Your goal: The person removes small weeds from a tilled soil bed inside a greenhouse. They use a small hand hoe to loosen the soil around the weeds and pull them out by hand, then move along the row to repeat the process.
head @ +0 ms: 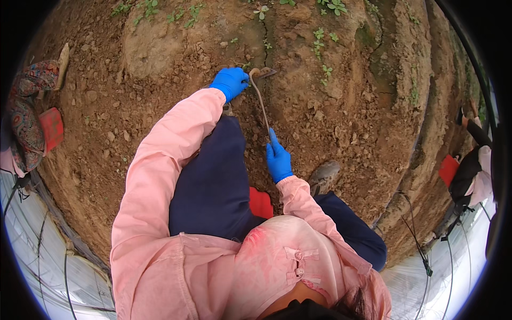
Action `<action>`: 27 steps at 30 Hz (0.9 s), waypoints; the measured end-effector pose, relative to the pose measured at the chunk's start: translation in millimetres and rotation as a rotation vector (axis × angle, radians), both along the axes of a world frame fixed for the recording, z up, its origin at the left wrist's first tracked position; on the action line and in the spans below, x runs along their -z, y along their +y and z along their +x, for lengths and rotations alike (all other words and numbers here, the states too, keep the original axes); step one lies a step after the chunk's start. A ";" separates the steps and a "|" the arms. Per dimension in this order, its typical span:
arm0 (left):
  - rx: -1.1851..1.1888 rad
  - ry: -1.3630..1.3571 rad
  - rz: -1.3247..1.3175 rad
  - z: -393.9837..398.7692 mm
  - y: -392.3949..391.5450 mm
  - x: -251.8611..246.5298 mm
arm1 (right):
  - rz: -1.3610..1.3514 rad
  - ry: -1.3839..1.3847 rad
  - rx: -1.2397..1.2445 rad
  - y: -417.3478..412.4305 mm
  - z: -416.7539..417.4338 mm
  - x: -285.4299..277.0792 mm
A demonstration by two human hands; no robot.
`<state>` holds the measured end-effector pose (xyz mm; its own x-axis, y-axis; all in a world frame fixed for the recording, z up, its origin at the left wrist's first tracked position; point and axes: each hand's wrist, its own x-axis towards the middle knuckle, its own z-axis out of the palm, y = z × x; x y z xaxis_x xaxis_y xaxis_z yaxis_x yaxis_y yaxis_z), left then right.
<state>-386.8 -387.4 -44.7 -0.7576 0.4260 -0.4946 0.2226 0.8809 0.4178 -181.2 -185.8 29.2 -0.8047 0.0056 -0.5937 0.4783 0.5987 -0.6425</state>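
Note:
My left hand, in a blue glove, is bent down low over the soil, with its fingers closed together beside a small green plant. Whether anything is between the fingertips is hidden. My right hand, also gloved in blue, grips the lower end of a hand hoe, index finger stretched along the handle. The hoe's curved neck lies just right of my left hand, and its flat metal blade rests at the soil by a long crack.
Small green weeds grow ahead and to the right. A red seat shows between my legs. One person is at the far left beside another red seat; another person is at the far right. Plastic sheeting lies behind.

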 end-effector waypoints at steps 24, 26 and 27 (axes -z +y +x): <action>-0.874 -0.615 0.838 -43.3 -50.9 -3.3 | -0.230 0.022 0.305 15.4 4.1 -34.8; -0.863 -0.687 0.824 -45.8 -52.2 8.6 | -0.264 -0.011 0.322 16.4 1.0 -37.0; -0.816 -0.623 0.758 -47.1 -44.0 5.9 | -0.256 -0.008 0.328 17.6 -0.6 -37.9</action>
